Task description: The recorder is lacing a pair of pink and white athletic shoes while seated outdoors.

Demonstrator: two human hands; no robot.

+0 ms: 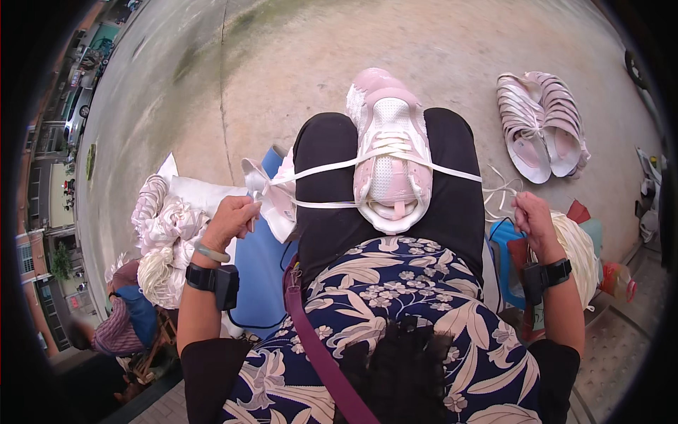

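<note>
A pink-and-white sneaker [392,113] rests on my lap between my thighs, its opening toward me. A flat white shoelace [328,168] crosses its upper and stretches out to both sides. My left hand [236,218] is closed in a pinch on the lace at the left, beside some white-and-pink shoe pieces [279,205]. Out to the right, my right hand [534,218] has its fingers pinched together by thin, loose lace loops [503,191]. The lace runs toward that hand, and its very end is hard to make out.
Bundled pink-and-white shoe uppers [169,222] are piled at left by a blue surface [258,261]. Stacked uppers [544,127] lie on the concrete floor at right. A hank of white laces [575,254] sits by my right forearm. Another person [123,318] is at far left.
</note>
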